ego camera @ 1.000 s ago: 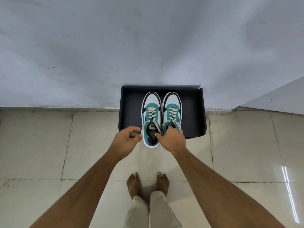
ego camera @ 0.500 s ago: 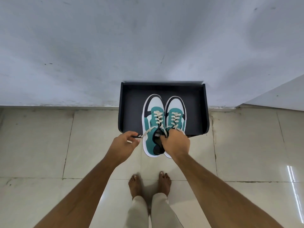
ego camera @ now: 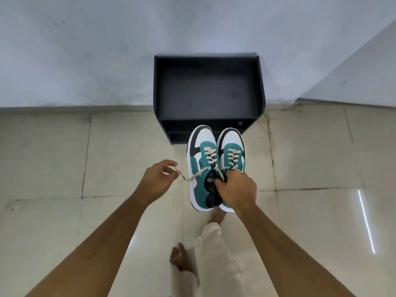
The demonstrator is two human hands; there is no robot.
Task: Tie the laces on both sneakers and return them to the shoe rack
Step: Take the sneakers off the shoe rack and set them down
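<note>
Right now the right hand point(ego camera: 236, 189) is closed tight on two sneakers point(ego camera: 215, 168), holding them both together up in the air. Its fingers point(ego camera: 220, 184) are curled down into the open tops of the shoes, where the two shoes touch side by side. The thumb is hidden, so you cannot tell where it sits. The left hand point(ego camera: 159, 180) is off to the side of the shoes. Its fingers are bent and close together, pinching the end of one loose lace point(ego camera: 194, 176). That lace runs from the pinch across to the left sneaker point(ego camera: 202, 166). The right sneaker point(ego camera: 232, 156) sits just beside it, toes pointing away from the person. Both shoes are green, white and black, with pale laces crossing up the front. No bow can be seen on either shoe, though the hand covers part of the laces. The sneakers hang above the floor point(ego camera: 64, 157), in front of the shoe rack point(ego camera: 209, 91) and not touching it. There is one shoe rack, dark in colour, standing against the wall point(ego camera: 107, 50). There are two hands, two sneakers and two bare feet. One foot point(ego camera: 181, 258) is near the bottom, and the other foot point(ego camera: 216, 216) peeks out under the shoes. Pale trousers point(ego camera: 214, 254) cover the legs.
</note>
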